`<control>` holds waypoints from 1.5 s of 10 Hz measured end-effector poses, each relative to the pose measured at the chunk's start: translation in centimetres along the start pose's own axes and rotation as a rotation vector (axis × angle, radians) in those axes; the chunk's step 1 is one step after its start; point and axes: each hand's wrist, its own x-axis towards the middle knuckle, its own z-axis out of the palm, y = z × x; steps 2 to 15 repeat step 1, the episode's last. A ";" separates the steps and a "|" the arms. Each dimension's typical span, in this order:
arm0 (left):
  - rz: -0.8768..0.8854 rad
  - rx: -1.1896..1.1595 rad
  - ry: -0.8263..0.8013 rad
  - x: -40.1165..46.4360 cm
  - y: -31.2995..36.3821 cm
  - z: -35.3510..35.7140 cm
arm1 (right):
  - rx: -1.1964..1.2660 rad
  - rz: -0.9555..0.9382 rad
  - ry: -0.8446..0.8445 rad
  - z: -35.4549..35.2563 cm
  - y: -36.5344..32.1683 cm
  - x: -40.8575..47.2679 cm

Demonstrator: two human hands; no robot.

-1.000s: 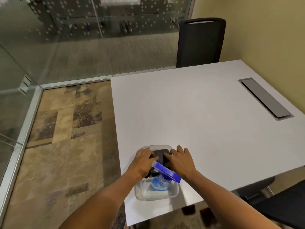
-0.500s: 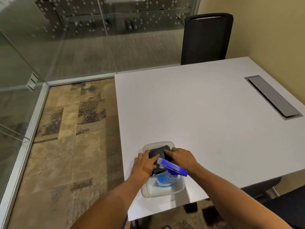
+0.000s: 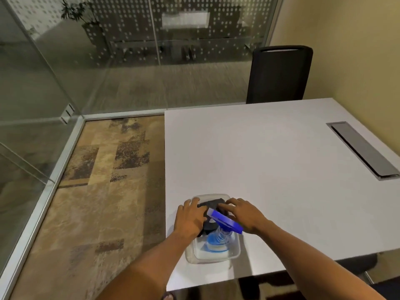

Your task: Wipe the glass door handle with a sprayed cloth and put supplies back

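A clear plastic container (image 3: 234, 254) sits near the front left corner of the white table (image 3: 270, 161). Inside it stands a spray bottle (image 3: 218, 238) with blue liquid and a blue trigger head (image 3: 225, 220). A dark folded cloth (image 3: 211, 205) lies in the container's far half. My left hand (image 3: 190, 217) presses down on the cloth's left side, fingers spread. My right hand (image 3: 243, 212) rests on the cloth's right side, just behind the trigger head. The glass door handle is not in view.
Glass walls (image 3: 54, 87) run along the left and the back, with a metal floor track (image 3: 65, 161). A black chair (image 3: 279, 74) stands at the table's far side. A grey cable hatch (image 3: 363, 149) is set into the table at right. Patterned carpet (image 3: 101, 191) lies left.
Both hands stay on the cloth in the container, shifting only slightly. The view has tilted upward, showing more of the glass wall and chair.
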 end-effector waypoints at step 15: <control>0.052 0.093 0.017 -0.2 -0.1 -0.6 | 0.087 0.026 0.040 -1.5 0.1 0.4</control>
